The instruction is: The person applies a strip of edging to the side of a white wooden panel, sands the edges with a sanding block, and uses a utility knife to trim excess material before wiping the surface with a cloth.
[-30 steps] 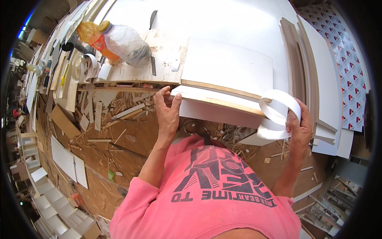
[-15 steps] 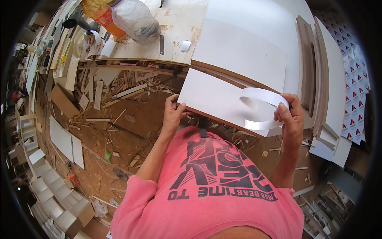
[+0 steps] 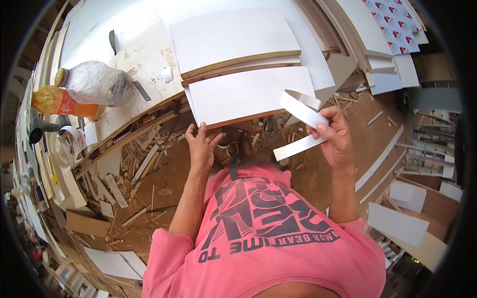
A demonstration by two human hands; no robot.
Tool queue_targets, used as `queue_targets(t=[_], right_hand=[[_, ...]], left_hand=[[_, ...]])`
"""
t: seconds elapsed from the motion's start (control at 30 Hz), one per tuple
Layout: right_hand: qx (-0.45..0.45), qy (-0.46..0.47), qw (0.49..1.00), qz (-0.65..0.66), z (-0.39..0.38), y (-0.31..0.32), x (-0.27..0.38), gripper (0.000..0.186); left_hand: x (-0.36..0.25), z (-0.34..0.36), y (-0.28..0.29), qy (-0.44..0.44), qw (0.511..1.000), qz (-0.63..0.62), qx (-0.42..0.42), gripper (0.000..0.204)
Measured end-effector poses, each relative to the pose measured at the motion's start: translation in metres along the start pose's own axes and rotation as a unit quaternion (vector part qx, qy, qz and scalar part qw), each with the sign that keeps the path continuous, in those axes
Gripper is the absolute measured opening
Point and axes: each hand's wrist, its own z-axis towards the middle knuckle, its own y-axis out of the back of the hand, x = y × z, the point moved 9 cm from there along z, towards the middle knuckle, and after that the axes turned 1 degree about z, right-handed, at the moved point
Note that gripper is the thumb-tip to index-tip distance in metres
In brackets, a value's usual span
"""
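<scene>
right hand (image 3: 334, 136): thumb and fingers closed on strip (image 3: 300, 110), white, one. pinched partway along, apparently so that both lengths hang free of the palm: one curls up beyond the fingers, the other slants down to their left. loop overlaps the panel's right end in view; contact cannot be told.

left hand (image 3: 201, 149): closed lightly on the near left corner of panel (image 3: 248, 94), thumb at the edge, other fingers partly hidden below. hold probably steadies the piece from underneath, as its near side seems to overhang.

panel: white face, brown edge, ahead of and between both hands; long edge turned toward the body, presumably for easy reach.

boards (image 3: 233, 39): just beyond panel, white, stacked, wood edges facing the grip.

bench (image 3: 144, 54): beyond left hand, worn top. on it, well left of the grip, orange bottle (image 3: 64, 102) and clear bottle (image 3: 94, 82), side by side, likely placed there to be out of the way.

offcuts (image 3: 144, 164): floor, left of left hand, scattered, no order apparent.
</scene>
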Motion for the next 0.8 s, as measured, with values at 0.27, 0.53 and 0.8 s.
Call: queue_targets(t=[0.27,0.53,0.8], right_hand=[[0.096,-0.127,0.987,0.013,-0.047,-0.065,-0.059,0.016],[0.133,-0.259,0.947,-0.135,-0.039,-0.04,-0.076,0.018],[0.232,-0.27,0.89,-0.285,0.003,0.042,-0.044,0.02]], left_hand=[[-0.017,-0.078,-0.029,0.127,0.966,0.056,0.218,0.044],[-0.04,-0.073,-0.027,0.023,0.953,0.058,0.296,0.042],[0.015,-0.116,-0.046,0.019,0.843,0.304,0.444,0.024]])
